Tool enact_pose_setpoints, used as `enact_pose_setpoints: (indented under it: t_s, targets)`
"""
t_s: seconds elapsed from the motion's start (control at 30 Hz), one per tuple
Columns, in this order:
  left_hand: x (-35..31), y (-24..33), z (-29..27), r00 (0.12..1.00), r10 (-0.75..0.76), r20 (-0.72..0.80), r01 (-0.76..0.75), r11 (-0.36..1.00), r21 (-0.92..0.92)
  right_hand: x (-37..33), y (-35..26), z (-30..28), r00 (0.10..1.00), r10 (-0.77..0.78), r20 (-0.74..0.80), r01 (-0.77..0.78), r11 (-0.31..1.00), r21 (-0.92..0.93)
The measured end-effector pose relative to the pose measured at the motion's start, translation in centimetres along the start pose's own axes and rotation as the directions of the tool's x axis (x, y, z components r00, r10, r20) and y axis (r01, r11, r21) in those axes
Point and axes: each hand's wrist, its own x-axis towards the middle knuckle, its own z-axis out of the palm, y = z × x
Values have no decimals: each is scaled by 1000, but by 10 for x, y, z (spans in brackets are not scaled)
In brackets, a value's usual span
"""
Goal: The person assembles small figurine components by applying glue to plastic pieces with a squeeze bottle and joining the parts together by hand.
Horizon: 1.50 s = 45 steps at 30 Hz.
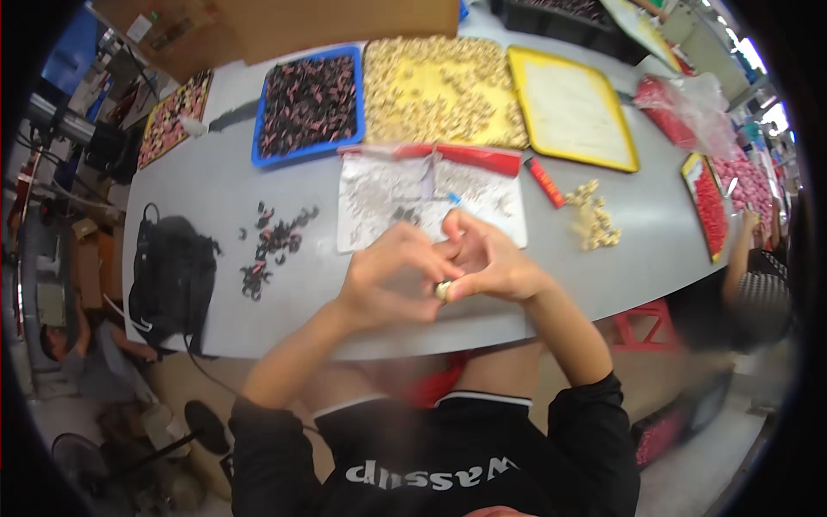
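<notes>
Grey tabletop (215,185) carries shallow trays of small parts. Just nearer the person than the clear bags (428,194), both hands meet — left hand (389,276) and right hand (487,258) pinch one small pale piece (443,290) between fingertips, held up close, probably for fitting. Dark bits (271,246) lie scattered left of the bags.

Both forearms rise from the lower edge and converge at the middle. The left hand (392,271) and right hand (487,258) meet fingertip to fingertip, fingers curled inward, pinching closed around something small between them.
</notes>
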Motion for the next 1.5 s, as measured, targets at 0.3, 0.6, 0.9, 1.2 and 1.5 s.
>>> enact_pose_setpoints:
  t_s: [0.3,0.6,0.9,1.2,1.5]
  targets:
    - [-5,4,4,997,-55,-46,57,997,48,0,-2,5,1000,8,-26,-11,993,-116]
    - [-2,2,3,998,-25,-49,32,991,132,4,7,-1,998,-65,-6,65,997,-35]
    - [-3,-6,2,971,-212,-115,195,971,-141,3,7,3,905,-333,-263,258,924,-282]
    - [-4,-13,-5,848,-518,112,493,693,-526,2,3,18,698,-706,116,387,236,-891]
    - [-5,-14,-12,790,-545,280,608,642,-466,1,-4,19,715,-658,237,404,113,-908]
